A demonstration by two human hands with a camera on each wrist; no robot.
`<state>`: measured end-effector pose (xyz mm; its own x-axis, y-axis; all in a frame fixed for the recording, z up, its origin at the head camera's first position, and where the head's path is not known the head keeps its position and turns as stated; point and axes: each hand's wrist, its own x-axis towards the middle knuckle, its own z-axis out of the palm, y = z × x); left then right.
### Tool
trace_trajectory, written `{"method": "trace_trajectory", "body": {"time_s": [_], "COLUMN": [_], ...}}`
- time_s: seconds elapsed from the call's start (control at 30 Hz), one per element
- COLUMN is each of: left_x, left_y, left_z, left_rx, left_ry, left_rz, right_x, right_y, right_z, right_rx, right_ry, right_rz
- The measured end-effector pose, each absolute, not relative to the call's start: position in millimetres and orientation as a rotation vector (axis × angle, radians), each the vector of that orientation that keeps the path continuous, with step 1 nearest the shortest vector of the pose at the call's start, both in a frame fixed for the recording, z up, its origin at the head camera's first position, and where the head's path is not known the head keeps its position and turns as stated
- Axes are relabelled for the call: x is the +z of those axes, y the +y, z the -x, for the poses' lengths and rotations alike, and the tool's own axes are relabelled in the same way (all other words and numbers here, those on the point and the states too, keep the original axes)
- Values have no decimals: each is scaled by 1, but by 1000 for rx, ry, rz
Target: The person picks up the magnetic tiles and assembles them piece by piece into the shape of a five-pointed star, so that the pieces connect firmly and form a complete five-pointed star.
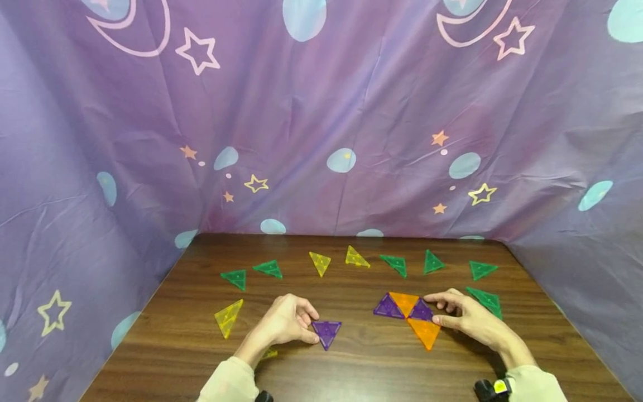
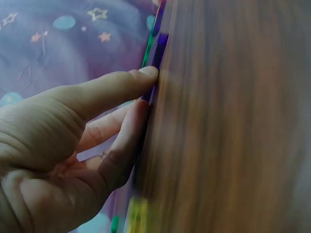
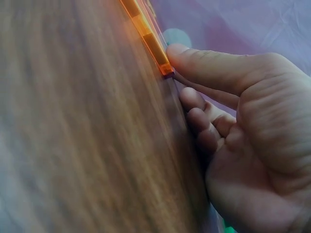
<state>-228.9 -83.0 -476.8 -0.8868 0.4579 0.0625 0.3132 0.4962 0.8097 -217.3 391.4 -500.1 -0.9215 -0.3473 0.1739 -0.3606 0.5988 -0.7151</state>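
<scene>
In the head view my left hand (image 1: 291,321) pinches a purple triangle tile (image 1: 327,334) at its left edge, thumb and fingers on its corner. The left wrist view shows this purple tile (image 2: 158,51) edge-on, low over the wood. To the right lies a joined group: a purple triangle tile (image 1: 387,306), an orange one (image 1: 403,302), a second purple one (image 1: 422,310) and a lower orange one (image 1: 426,333). My right hand (image 1: 464,315) holds the second purple tile at its right side, index finger above, thumb below. The right wrist view shows its thumb beside an orange tile's edge (image 3: 146,34).
Green triangle tiles (image 1: 394,264) and yellow ones (image 1: 320,263) lie scattered along the back of the wooden table (image 1: 351,374). A yellow tile (image 1: 229,319) sits left of my left hand; another (image 1: 269,354) is partly hidden under that wrist. Behind hangs a purple curtain (image 1: 321,123).
</scene>
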Motion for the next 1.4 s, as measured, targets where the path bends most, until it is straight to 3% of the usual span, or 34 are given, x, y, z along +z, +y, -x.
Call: {"method": "trace_trajectory", "body": {"time_s": [0.67,1.4], "left_x": [-483,-481], "left_y": [-7,15], "left_z": [227,227], "left_rx": [1300,1303], "left_ry": [2648,2631], "left_rz": [-629,-632], "right_x": [-500,-500], "right_y": [373,336], "right_z": [222,214], "right_rx": [1142,1008], "right_ry": [-2827,-2776], "right_rz": [-607,-630]}}
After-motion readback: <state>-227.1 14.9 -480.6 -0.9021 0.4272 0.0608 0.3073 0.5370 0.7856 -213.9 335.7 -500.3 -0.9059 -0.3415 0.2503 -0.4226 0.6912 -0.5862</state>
